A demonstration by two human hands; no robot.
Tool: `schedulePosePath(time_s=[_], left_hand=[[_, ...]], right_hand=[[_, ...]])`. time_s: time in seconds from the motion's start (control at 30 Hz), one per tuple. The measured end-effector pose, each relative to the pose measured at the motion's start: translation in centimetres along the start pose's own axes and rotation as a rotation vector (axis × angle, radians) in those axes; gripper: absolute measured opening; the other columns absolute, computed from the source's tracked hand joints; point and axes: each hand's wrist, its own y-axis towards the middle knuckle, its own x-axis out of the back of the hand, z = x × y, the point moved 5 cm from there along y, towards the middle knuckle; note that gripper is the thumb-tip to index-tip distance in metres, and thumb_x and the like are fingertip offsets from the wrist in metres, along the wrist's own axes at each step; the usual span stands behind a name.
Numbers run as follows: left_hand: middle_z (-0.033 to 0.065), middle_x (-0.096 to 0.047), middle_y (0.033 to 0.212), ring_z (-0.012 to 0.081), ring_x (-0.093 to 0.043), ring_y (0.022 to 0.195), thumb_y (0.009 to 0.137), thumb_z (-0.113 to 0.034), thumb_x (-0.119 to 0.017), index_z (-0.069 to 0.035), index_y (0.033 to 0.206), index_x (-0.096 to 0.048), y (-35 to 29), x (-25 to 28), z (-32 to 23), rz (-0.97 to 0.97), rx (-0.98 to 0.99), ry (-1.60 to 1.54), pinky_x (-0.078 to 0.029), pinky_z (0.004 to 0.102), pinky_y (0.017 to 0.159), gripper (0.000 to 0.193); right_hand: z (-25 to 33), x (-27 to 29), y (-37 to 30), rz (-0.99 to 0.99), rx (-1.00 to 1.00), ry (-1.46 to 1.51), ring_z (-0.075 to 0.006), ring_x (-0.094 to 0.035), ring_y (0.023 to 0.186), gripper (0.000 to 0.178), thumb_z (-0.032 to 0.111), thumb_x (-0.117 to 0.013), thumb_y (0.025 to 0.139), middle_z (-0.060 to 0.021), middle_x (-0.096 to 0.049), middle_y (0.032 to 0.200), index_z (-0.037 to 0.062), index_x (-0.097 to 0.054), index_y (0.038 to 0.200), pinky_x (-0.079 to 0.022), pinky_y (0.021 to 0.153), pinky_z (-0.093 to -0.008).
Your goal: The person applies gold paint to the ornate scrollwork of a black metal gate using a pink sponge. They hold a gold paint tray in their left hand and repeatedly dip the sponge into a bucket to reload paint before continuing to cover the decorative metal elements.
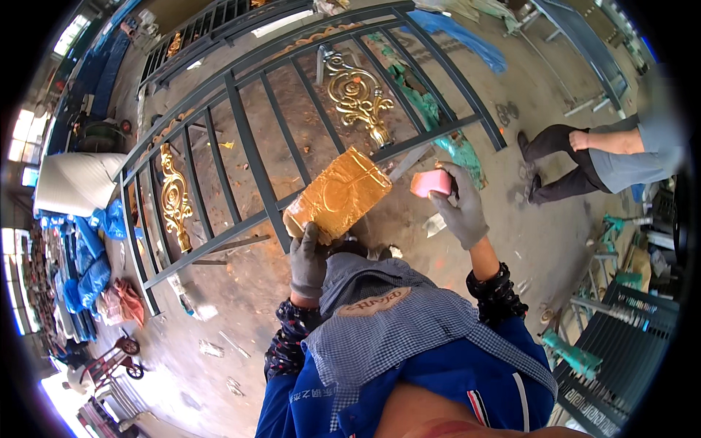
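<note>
My left hand [308, 264], in a grey glove, grips the lower left edge of a flat rectangular slab [343, 191] with a shiny, wrinkled gold surface. Between the fingers and thumb of my right hand [465, 212], also gloved in grey, is a small pink sponge [432, 182] with an orange-gold end. The sponge is apart from the slab, to its right. Just beyond the slab stands a dark grey metal railing panel [244, 131]. Set among its bars are a gold scroll ornament [355, 95] on the right and another gold ornament [175, 193] on the left.
Another person [584, 157] stands at the right. Behind the panel is a second dark railing [212, 36]. Dark slatted panels [628, 350] lean at the lower right, near green-wrapped parts [573, 355]. A hand trolley [120, 358] and blue wrapped bundles [87, 255] are at the left.
</note>
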Motion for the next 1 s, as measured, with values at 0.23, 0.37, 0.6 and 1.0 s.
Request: schedulePosePath(time_s=[0.23, 0.37, 0.6, 1.0], left_hand=[[0.0115, -0.06, 0.119, 0.0244, -0.064, 0.103, 0.099, -0.035, -0.053, -0.001, 0.134, -0.044, 8.0, 2.5, -1.1, -0.102, -0.06, -0.05, -0.055, 0.0375, 0.083, 0.05], [0.0118, -0.059, 0.122, 0.0245, -0.063, 0.106, 0.1, -0.034, -0.053, 0.0, 0.135, -0.043, 12.3, 3.9, -1.6, -0.178, -0.059, -0.064, -0.054, 0.0379, 0.085, 0.049], [-0.0035, -0.057, 0.09, 0.0035, -0.048, 0.07, 0.099, -0.035, -0.056, -0.004, 0.115, -0.057, 18.5, 4.2, -4.1, -0.355, -0.06, 0.021, -0.036, 0.0186, 0.059, 0.034], [0.0081, -0.056, 0.125, 0.016, -0.057, 0.108, 0.1, -0.03, -0.054, -0.001, 0.135, -0.044, 21.6, 1.6, -2.9, -0.578, -0.164, -0.232, -0.047, 0.028, 0.086, 0.047]], right_hand=[[-6.4, -4.1, 13.0, 0.097, 0.075, -0.252, -0.0234, -0.061, 0.101, 0.042, 0.005, -0.07, 0.082, -0.0125, -0.06, 0.115, 0.0014, -0.054, 0.121, -0.05, 0.084, -0.0312], [-12.6, -6.7, 19.6, 0.211, -0.011, -0.421, -0.0312, -0.063, 0.1, 0.04, 0.006, -0.068, 0.082, -0.0151, -0.061, 0.112, 0.0042, -0.055, 0.119, -0.051, 0.081, -0.0368], [-21.9, -12.3, 31.1, 0.323, 0.034, -0.604, -0.0385, -0.059, 0.105, 0.04, 0.016, -0.066, 0.08, -0.0161, -0.06, 0.115, 0.0119, -0.054, 0.118, -0.049, 0.087, -0.0456], [-29.9, -20.9, 43.6, 0.702, 0.247, -0.872, -0.0327, -0.063, 0.102, 0.035, 0.014, -0.064, 0.081, -0.0091, -0.06, 0.12, 0.0161, -0.058, 0.115, -0.051, 0.084, -0.0427]])
